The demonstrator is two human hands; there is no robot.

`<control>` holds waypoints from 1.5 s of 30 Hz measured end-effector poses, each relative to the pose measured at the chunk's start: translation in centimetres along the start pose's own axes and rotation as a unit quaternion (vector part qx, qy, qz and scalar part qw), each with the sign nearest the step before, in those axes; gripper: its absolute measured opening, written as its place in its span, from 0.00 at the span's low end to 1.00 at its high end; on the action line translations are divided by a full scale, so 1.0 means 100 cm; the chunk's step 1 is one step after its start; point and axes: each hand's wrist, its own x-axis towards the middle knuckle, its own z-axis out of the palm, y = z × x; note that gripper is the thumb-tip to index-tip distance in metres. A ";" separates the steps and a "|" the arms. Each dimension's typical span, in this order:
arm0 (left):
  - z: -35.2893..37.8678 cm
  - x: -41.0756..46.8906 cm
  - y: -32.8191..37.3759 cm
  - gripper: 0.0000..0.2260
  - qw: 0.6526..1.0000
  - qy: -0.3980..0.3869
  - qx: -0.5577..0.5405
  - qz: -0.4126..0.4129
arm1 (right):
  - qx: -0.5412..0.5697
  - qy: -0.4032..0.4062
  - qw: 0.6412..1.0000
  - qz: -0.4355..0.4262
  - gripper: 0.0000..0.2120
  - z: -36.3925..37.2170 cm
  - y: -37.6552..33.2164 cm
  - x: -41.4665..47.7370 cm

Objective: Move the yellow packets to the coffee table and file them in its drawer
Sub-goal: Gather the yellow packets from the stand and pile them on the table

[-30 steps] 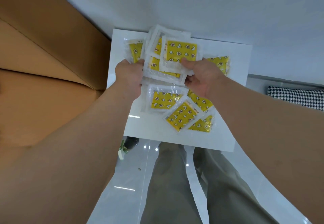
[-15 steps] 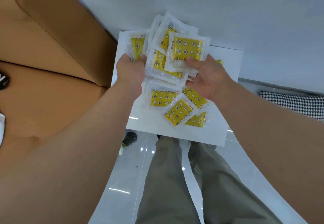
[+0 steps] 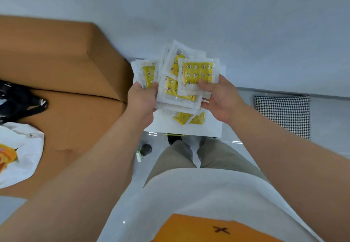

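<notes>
A fanned stack of yellow packets (image 3: 197,72) in clear wrappers is held up in front of me by both hands. My left hand (image 3: 141,99) grips the stack's left edge, with its thumb on a packet. My right hand (image 3: 220,97) grips the right side, with its thumb pressed on the top packet. Under the stack, two more yellow packets (image 3: 182,118) lie on a small white table (image 3: 208,130), partly hidden by the held stack.
A tan sofa (image 3: 62,67) fills the left, with a black bag (image 3: 17,99) and a white printed bag (image 3: 17,152) on its seat. A black-and-white checked cushion (image 3: 282,115) lies on the floor at the right. A small dark object (image 3: 144,150) sits on the glossy floor near my legs.
Both hands have lifted the stack of packets higher off the white table. The view has pulled back, and the table now looks smaller and farther below.
</notes>
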 end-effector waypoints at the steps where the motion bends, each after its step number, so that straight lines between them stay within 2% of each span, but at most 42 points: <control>1: 0.001 -0.012 0.005 0.11 1.000 -0.017 0.001 0.004 | 0.004 0.001 1.000 -0.007 0.18 -0.002 -0.003 -0.013; 13: 0.044 -0.078 0.038 0.10 0.981 -0.163 0.100 0.017 | 0.107 0.080 0.987 -0.092 0.18 -0.041 -0.011 -0.116; 19: 0.108 -0.123 0.042 0.10 0.950 -0.251 0.174 0.058 | 0.187 0.141 0.960 -0.154 0.17 -0.090 -0.005 -0.169; 25: 0.173 -0.187 0.007 0.11 0.913 -0.323 0.239 0.069 | 0.265 0.194 0.923 -0.200 0.16 -0.161 0.021 -0.230; 32: 0.243 -0.294 -0.083 0.13 0.859 -0.387 0.328 0.066 | 0.346 0.269 0.869 -0.229 0.15 -0.259 0.090 -0.333; 38: 0.292 -0.395 -0.177 0.13 0.796 -0.470 0.379 0.035 | 0.398 0.348 0.813 -0.245 0.14 -0.343 0.152 -0.432; 42: 0.330 -0.459 -0.244 0.12 0.743 -0.520 0.421 0.010 | 0.442 0.407 0.754 -0.265 0.14 -0.392 0.200 -0.494; 45: 0.358 -0.505 -0.290 0.12 0.689 -0.561 0.458 -0.001 | 0.481 0.448 0.701 -0.277 0.14 -0.419 0.238 -0.531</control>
